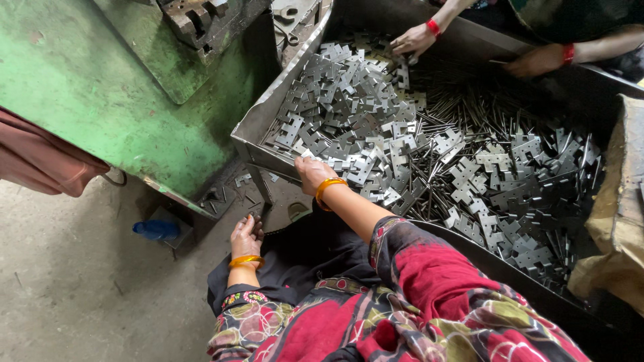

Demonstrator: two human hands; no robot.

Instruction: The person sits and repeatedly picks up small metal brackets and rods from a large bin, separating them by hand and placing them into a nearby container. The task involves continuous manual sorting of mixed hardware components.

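Two hands: my right hand (312, 173) curls onto hinge plates (349, 107), grip unclear; left hand (247, 236) open, idle; better pinch one plate cleanly.

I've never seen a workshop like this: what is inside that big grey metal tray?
The big grey metal tray holds a heap of flat notched silvery metal plates and thin dark metal pins. The person's right hand reaches in. The tray's bottom is covered.

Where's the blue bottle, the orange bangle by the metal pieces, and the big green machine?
Blue plastic bottle (155, 230), head view, middle of its body.
Orange bangle on the right wrist (329, 188), head view, its top curve.
Green metal machine (100, 87), head view, its flat painted side.
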